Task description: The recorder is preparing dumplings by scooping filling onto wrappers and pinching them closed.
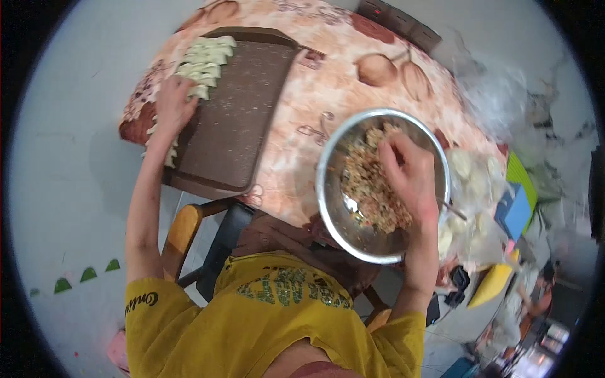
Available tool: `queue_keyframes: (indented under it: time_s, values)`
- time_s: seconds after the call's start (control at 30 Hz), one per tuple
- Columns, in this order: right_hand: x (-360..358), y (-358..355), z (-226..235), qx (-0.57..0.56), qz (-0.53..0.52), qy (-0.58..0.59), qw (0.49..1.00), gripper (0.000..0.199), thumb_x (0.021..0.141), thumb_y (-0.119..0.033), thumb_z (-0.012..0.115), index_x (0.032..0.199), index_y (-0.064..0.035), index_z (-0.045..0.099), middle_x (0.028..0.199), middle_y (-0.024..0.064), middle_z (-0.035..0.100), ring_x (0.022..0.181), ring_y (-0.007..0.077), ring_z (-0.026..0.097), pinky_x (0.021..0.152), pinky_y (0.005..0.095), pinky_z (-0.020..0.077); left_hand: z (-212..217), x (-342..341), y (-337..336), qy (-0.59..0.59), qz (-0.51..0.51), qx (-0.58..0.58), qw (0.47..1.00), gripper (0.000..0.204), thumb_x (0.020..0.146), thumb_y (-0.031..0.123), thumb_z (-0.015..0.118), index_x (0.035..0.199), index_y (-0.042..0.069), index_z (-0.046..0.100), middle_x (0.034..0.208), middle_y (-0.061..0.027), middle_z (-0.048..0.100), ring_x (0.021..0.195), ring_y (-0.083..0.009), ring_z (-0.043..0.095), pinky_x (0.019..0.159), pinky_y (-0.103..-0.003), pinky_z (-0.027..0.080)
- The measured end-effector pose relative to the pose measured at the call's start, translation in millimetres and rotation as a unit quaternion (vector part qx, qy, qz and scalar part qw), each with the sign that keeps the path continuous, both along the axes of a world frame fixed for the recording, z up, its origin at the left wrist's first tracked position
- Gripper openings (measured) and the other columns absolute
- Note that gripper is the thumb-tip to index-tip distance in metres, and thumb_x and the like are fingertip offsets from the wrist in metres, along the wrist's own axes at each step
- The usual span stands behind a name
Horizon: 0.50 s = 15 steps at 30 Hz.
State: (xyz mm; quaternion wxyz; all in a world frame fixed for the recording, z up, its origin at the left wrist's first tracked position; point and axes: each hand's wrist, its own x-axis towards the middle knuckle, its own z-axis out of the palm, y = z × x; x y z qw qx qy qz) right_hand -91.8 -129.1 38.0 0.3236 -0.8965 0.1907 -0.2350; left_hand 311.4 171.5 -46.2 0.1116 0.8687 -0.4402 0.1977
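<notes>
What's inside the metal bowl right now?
A chopped mixture lies in the metal bowl; a thin handle crosses its right rim. The right hand and forearm hide whatever lies beneath, including the handle's other end.

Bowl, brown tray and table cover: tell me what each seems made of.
Bowl: polished metal, likely stainless steel; rim and wall gleam.
Brown tray: perhaps coated metal or plastic; its dull surface can't settle which.
Table cover: printed sheet, cloth or vinyl; no weave shows.
</notes>
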Motion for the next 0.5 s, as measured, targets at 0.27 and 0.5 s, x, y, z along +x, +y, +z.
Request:
queue_keyframes:
  time_s: [0.27,0.5]
  values:
    - [-41,-9,53,0.162,-0.064,-0.217,0.961,0.013,0.101,-0.009,0.063,0.097,0.0026,0.067,0.078,-0.0003,0.064,0.065,0.0054,0.059,0.058,0.0215,0.0508,21,-16,-9,-0.027,-0.038,-0.005,0.999,0.034,0.079,0.015,0.075,0.112,0.010,0.068,0.112,-0.0130,0.061,0.107,-0.0350,0.057,0.094,-0.046,0.045]
    - [-99,7,75,0.085,-0.164,-0.258,0.948,0.012,0.101,-0.007,0.062,0.097,0.0036,0.066,0.078,0.0025,0.066,0.065,0.0074,0.061,0.062,0.0223,0.0509,80,-100,-83,0.082,-0.127,-0.120,0.981,0.021,0.092,0.013,0.067,0.111,0.006,0.067,0.113,-0.0136,0.064,0.112,-0.0330,0.058,0.100,-0.041,0.044]
